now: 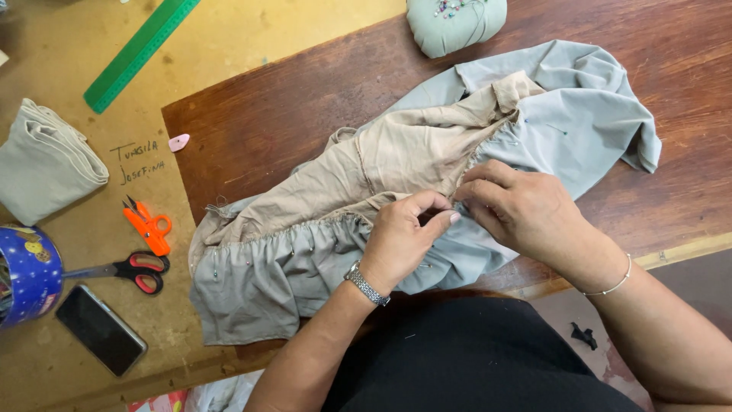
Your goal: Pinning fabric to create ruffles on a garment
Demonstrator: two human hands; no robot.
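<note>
A gathered garment lies on the dark wooden board [290, 107]: a beige fabric piece [381, 160] pinned along a ruffled seam onto pale grey fabric [579, 114]. My left hand [400, 240], with a metal wristwatch, pinches the gathered seam between thumb and fingers. Touching it from the right, my right hand [526, 210], wearing a thin bangle, grips the same seam edge. Several pins stick out along the gathers at the lower left.
A green pincushion [456, 23] sits at the board's far edge. On the tan table to the left lie a green ruler [137, 53], folded beige cloth [46, 160], orange thread snips [149, 225], red-handled scissors [130, 268], a phone [99, 329], a blue tin [27, 275] and pink chalk [178, 142].
</note>
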